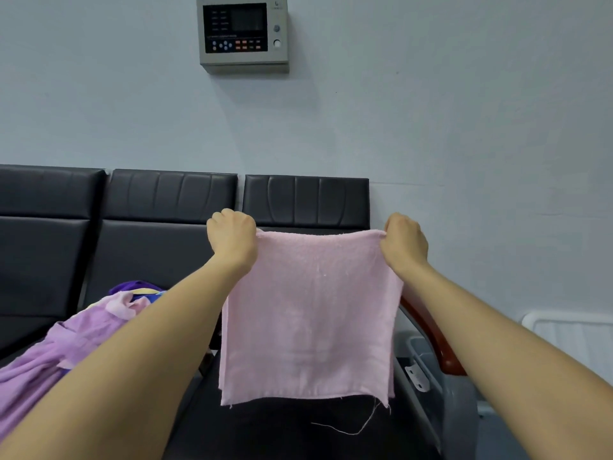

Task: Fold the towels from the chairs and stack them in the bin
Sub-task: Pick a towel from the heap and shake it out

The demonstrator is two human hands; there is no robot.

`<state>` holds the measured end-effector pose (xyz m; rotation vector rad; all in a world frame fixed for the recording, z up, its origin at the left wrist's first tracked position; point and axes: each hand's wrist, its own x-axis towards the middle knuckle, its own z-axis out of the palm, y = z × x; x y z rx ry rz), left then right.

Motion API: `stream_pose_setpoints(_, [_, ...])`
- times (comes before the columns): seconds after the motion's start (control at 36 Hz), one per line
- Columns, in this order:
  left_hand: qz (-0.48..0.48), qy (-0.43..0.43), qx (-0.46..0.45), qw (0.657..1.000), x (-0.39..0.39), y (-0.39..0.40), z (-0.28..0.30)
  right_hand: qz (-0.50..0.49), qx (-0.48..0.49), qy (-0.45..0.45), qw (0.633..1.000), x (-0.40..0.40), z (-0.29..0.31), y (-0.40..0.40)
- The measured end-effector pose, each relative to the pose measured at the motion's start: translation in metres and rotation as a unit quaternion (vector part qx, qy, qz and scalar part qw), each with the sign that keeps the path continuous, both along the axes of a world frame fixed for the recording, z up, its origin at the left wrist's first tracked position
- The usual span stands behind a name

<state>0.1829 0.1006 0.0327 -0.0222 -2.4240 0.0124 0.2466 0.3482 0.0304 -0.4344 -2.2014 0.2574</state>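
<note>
Both forearms run off the bottom edge, so nothing of the person past the elbows shows. The left hand (232,239) and right hand (403,242) are seen from the back; the fingers curl away from the camera and are mostly hidden, but each hand is clamped on a top corner of the pink towel (308,317), holding its upper edge taut at about the centre of the view. The towel hangs doubled (a second layer peeks out along its left and bottom edges), and a loose thread (351,426) trails from its lower right corner. It hangs in front of the rightmost chair (305,199), hiding most of that seat.

At 8 o'clock a heap of purple towels (66,346) lies on the next seat, partly covered by the left forearm and cut by the left edge; how many pieces it holds is hard to tell. At 4 o'clock a grey bin (431,370) sits beside the chair's red-brown armrest (431,333), its inside largely hidden by the right arm. A white object (570,330) at 3 o'clock is too blurred to identify. At 12 o'clock a control panel (243,33) hangs on the wall, its labels unreadable.
</note>
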Motion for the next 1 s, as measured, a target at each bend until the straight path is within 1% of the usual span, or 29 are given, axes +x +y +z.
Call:
stream_pose_setpoints(0.06, [0.001, -0.003, 0.004, 1.000, 0.000, -0.001, -0.001, -0.036, 0.032, -0.003, 0.999, 0.002, -0.001, 0.002])
stream_pose_setpoints(0.14, [-0.010, -0.008, 0.024, 1.000, 0.000, -0.001, -0.003, -0.066, 0.056, -0.008, 0.996, 0.000, -0.004, 0.005])
stream_pose_setpoints(0.25, [-0.048, -0.042, 0.102, 0.993, -0.004, 0.001, -0.015, -0.087, 0.077, -0.015, 0.993, -0.005, -0.015, 0.012])
stream_pose_setpoints(0.31, [-0.057, -0.059, 0.124, 0.989, -0.008, 0.002, -0.023, -0.070, 0.050, -0.017, 0.996, -0.008, -0.022, 0.015])
stream_pose_setpoints(0.36, [-0.053, -0.078, 0.122, 0.988, -0.012, 0.001, -0.029, -0.046, 0.002, -0.017, 0.999, -0.012, -0.030, 0.017])
stream_pose_setpoints(0.42, [-0.048, -0.103, 0.132, 0.985, -0.017, 0.001, -0.034, -0.036, -0.023, -0.033, 0.999, -0.016, -0.037, 0.020])
stream_pose_setpoints(0.5, [-0.054, -0.158, 0.196, 0.966, -0.030, 0.001, -0.043, -0.044, -0.032, -0.070, 0.996, -0.024, -0.048, 0.026])
stream_pose_setpoints(0.56, [-0.084, -0.185, 0.276, 0.939, -0.043, 0.002, -0.050, -0.047, -0.049, -0.076, 0.995, -0.030, -0.055, 0.028])
stream_pose_setpoints(0.58, [-0.106, -0.192, 0.328, 0.919, -0.047, 0.004, -0.053, -0.048, -0.065, -0.072, 0.994, -0.033, -0.057, 0.029])
stream_pose_setpoints(0.64, [-0.143, -0.200, 0.422, 0.873, -0.056, 0.009, -0.058, -0.044, -0.117, -0.064, 0.990, -0.043, -0.062, 0.030])
stream_pose_setpoints(0.69, [-0.158, -0.202, 0.486, 0.835, -0.068, 0.018, -0.063, -0.026, -0.193, -0.054, 0.979, -0.059, -0.069, 0.034])
stream_pose_setpoints(0.78, [-0.179, -0.200, 0.559, 0.785, -0.082, 0.029, -0.066, 0.021, -0.289, -0.003, 0.957, -0.080, -0.076, 0.037])
stream_pose_setpoints(0.83, [-0.202, -0.206, 0.596, 0.749, -0.090, 0.035, -0.068, 0.050, -0.332, 0.037, 0.941, -0.094, -0.077, 0.038])
stream_pose_setpoints(0.92, [-0.256, -0.195, 0.633, 0.704, -0.105, 0.041, -0.068, 0.079, -0.359, 0.101, 0.925, -0.109, -0.076, 0.036])
stream_pose_setpoints(1.0, [-0.309, -0.151, 0.651, 0.677, -0.117, 0.042, -0.066, 0.101, -0.370, 0.148, 0.912, -0.117, -0.073, 0.034])
